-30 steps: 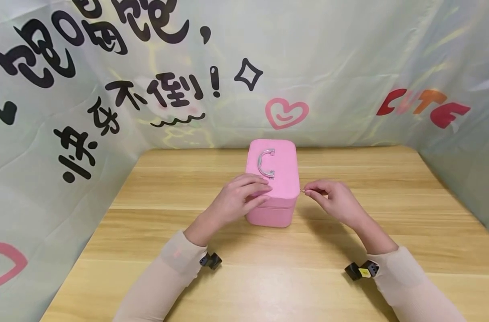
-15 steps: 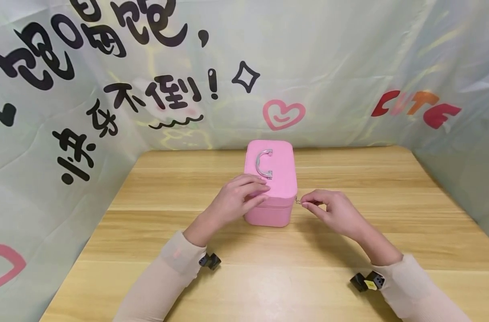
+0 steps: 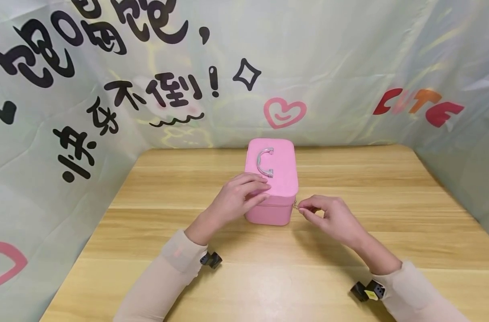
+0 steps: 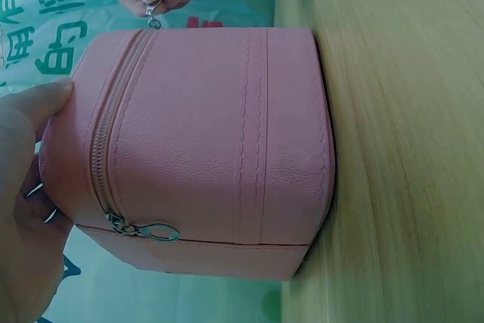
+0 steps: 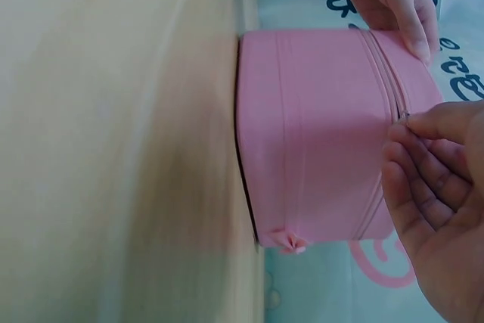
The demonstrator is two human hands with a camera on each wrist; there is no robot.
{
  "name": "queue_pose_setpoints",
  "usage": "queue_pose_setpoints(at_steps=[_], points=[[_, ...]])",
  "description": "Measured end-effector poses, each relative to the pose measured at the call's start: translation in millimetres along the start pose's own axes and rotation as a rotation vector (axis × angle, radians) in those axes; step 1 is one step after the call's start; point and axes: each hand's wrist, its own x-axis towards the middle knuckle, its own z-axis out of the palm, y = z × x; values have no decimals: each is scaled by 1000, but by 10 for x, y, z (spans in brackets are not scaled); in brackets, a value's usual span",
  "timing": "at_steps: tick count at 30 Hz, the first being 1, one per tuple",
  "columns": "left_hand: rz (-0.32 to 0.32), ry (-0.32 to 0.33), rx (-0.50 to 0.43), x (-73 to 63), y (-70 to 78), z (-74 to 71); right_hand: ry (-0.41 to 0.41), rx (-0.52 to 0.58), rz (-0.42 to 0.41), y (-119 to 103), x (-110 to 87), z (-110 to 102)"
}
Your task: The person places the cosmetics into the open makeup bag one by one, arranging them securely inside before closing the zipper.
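A pink box-shaped zip case [image 3: 268, 214] stands upright on the table, with a silver handle [image 3: 264, 163] on its lid. My left hand [image 3: 236, 197] rests on the lid's near left part, fingers laid over the top. At the case's right near corner, my right hand [image 3: 329, 214] pinches a small metal zipper pull [image 4: 153, 17] between thumb and forefinger. A second zipper pull [image 4: 159, 231] hangs at the left near corner, seen in the left wrist view. The zipper [image 4: 113, 126] runs across the near side beneath the lid. A pink bow [image 5: 291, 241] is on the right side.
The case sits on a wooden table [image 3: 244, 277] towards its far edge. Behind and at both sides hangs a pale cloth [image 3: 341, 58] with printed writing and hearts. Small black wrist cameras [image 3: 211, 260] are on both sleeves.
My right hand has moved along the case's right side toward its near corner, bringing the pinched zipper pull nearer. The left hand has stayed on the lid.
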Motion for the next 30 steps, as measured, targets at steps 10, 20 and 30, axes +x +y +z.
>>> queue_pose_setpoints(at_steps=[10, 20, 30], points=[[5, 5, -9, 35, -8, 12, 24, 30, -25, -130, 29, 92], [11, 11, -8, 26, -8, 13, -9, 30, 32, -310, 105, 264], [-7, 2, -9, 17, 10, 6, 17, 19, 44, -459, 181, 506]])
